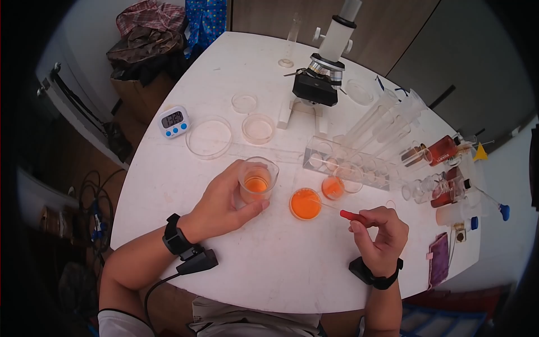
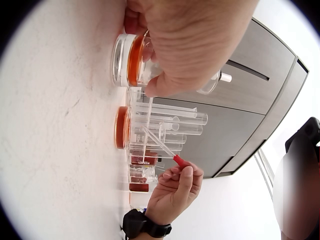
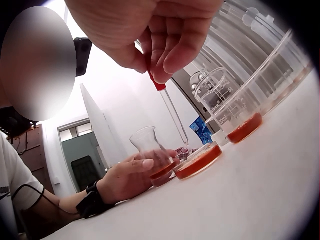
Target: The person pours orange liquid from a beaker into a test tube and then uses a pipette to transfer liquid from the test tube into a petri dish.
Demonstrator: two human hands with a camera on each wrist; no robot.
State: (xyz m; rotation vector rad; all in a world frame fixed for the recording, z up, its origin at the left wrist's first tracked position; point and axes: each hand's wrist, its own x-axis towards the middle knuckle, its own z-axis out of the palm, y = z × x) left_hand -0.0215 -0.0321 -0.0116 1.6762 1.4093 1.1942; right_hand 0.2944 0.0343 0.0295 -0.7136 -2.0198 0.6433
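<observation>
The left hand [image 1: 222, 202] is curled round a small glass beaker [image 1: 257, 194] with a little orange liquid in its bottom; the beaker stands on the table. Between thumb and fingers, the right hand [image 1: 383, 233] pinches the red bulb [image 1: 352, 217] of a glass dropper. In the right wrist view the dropper's clear tube [image 3: 175, 117] slants down, its tip above a round dish [image 3: 199, 161] of orange liquid. That dish [image 1: 305, 204] lies just right of the beaker in the head view. Behind it is a second container of orange liquid [image 1: 333, 187].
A clear rack [image 1: 347, 167] with tubes stands behind the dishes, a microscope [image 1: 320, 84] farther back. Several empty glass dishes [image 1: 209, 137] and a white timer [image 1: 174, 122] lie at the left. Brown bottles [image 1: 442, 150] and glassware crowd the right side, near a purple case [image 1: 439, 260].
</observation>
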